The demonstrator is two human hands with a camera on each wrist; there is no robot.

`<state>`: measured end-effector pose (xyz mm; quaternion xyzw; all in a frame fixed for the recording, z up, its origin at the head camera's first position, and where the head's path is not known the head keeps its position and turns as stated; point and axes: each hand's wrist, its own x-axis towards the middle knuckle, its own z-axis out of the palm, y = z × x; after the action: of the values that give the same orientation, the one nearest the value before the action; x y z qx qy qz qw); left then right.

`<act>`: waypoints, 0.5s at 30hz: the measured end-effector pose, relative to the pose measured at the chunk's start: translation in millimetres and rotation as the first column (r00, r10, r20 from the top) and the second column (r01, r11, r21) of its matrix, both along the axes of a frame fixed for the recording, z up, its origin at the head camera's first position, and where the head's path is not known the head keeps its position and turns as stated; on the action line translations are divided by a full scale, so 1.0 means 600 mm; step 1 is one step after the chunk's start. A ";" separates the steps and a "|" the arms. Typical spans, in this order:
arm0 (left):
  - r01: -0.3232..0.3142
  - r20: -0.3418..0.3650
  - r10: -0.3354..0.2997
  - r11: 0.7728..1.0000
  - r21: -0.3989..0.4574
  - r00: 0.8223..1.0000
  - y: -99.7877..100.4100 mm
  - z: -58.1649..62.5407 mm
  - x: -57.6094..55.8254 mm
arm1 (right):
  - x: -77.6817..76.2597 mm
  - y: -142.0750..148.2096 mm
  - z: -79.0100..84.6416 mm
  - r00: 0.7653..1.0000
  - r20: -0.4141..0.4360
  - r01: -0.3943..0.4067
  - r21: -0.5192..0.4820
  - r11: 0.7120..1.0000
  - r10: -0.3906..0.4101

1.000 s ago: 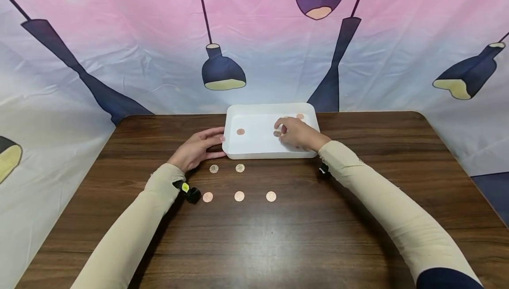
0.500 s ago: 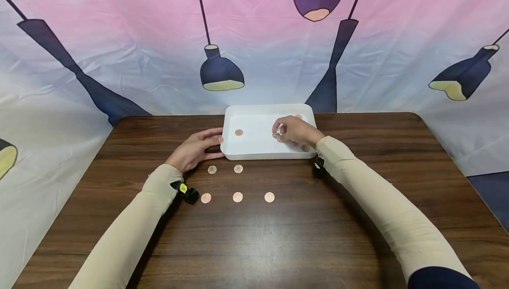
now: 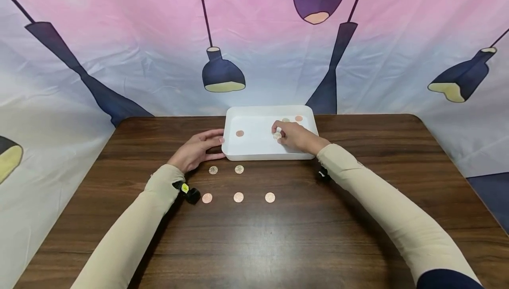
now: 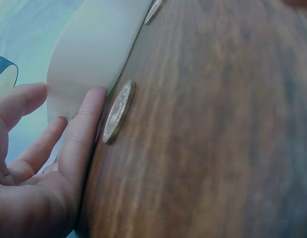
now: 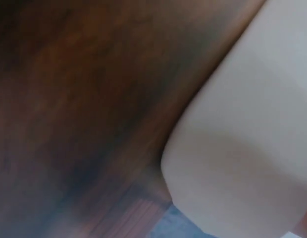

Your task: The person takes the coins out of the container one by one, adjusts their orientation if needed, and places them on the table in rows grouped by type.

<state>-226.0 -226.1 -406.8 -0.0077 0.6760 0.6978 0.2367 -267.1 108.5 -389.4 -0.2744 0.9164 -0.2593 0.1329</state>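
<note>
the left hand (image 3: 196,150), its fingers spread and nearly straight, touched the left side of the white tray (image 3: 266,157), which stood at the far edge of the brown table (image 3: 258,245). over the tray's right half, the right hand (image 3: 296,136) pinched a pale coin (image 3: 277,136) between thumb and finger. a copper coin (image 3: 240,133) lay in the tray's left part, and two more coins (image 3: 298,118) lay at its far right. on the table, just near of the tray, lay two pale gold coins (image 3: 239,169), and nearer than those a row of three copper coins (image 3: 238,197).
</note>
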 end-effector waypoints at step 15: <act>-0.017 0.001 0.017 1.000 -0.011 1.000 0.003 0.002 0.004 | 0.000 0.010 0.008 0.996 -0.035 -0.086 0.014 0.996 0.086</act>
<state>-223.9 -224.4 -405.9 -0.0151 0.6795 0.6961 0.2312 -267.1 114.8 -384.9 -0.3172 0.9076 -0.2429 0.1295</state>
